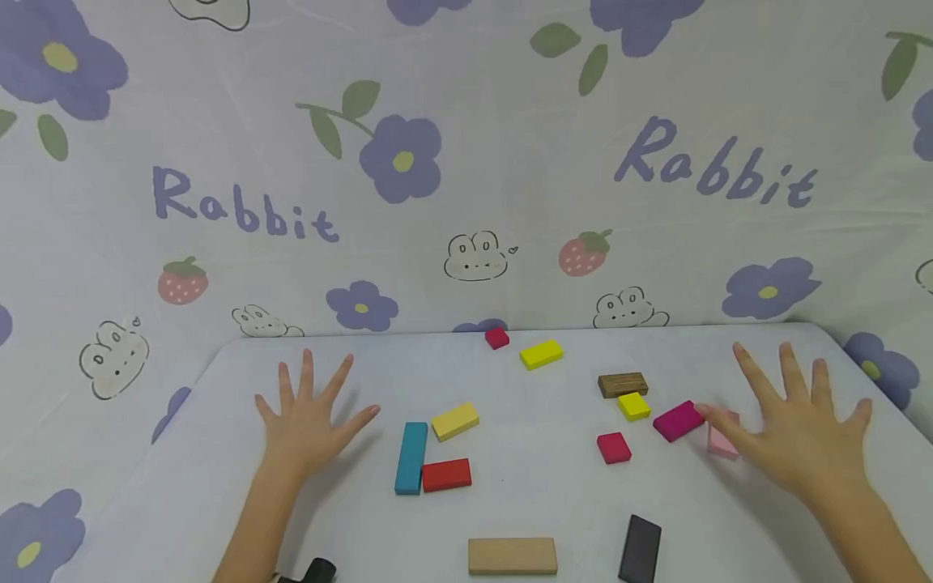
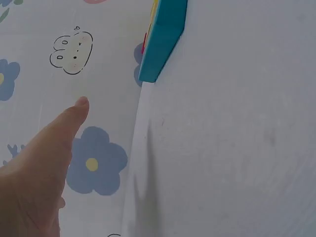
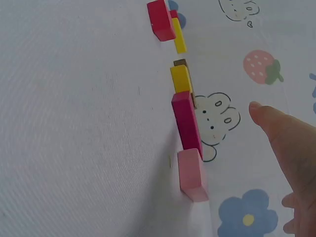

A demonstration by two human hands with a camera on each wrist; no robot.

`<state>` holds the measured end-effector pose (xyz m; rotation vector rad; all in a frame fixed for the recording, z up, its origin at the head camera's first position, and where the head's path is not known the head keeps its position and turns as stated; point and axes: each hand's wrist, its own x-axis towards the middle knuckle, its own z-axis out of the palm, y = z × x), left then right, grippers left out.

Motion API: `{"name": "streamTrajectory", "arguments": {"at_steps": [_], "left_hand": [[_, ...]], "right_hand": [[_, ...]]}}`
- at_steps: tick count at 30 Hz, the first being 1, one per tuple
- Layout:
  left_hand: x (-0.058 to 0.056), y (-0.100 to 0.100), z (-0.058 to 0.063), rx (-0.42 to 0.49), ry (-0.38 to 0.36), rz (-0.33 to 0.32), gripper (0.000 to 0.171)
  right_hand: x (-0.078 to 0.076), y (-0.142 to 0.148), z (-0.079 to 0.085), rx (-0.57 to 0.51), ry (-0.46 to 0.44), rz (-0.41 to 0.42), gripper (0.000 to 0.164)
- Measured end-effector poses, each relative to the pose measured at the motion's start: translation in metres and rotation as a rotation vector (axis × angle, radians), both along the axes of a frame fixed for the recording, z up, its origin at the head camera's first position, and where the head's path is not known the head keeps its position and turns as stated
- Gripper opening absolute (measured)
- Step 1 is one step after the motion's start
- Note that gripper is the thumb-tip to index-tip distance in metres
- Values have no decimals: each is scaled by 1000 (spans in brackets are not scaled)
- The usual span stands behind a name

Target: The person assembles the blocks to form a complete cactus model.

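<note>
The left hand (image 1: 313, 429) and right hand (image 1: 812, 433) are held spread, empty, over the worktop (image 1: 539, 498); a pink block (image 3: 191, 173) is partly hidden by the right.

Hands (image 1: 302, 429) (image 1: 812, 437) and forearms (image 1: 258, 518) (image 1: 867, 518) are bare, the left wearing a black device (image 1: 319, 570).

The look is homely, but the kind of room cannot be told. A cloth (image 1: 503, 182) printed with flowers (image 1: 402, 159) and rabbits (image 1: 477, 257) fills the view behind the white worktop (image 1: 539, 470).
</note>
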<state>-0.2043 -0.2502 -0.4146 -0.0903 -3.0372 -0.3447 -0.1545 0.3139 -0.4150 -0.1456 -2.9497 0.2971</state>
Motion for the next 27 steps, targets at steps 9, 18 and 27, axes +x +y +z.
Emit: {"name": "streamTrajectory", "arguments": {"at_steps": [9, 18, 27], "left_hand": [[3, 14, 1, 106, -45, -65, 88], [1, 20, -1, 316, -59, -153, 88], [0, 23, -11, 509, -115, -195, 90]], "right_hand": [[3, -21, 1, -18, 6, 99, 99], [8, -47, 7, -40, 52, 185, 95], [14, -67, 15, -100, 107, 309, 87]]}}
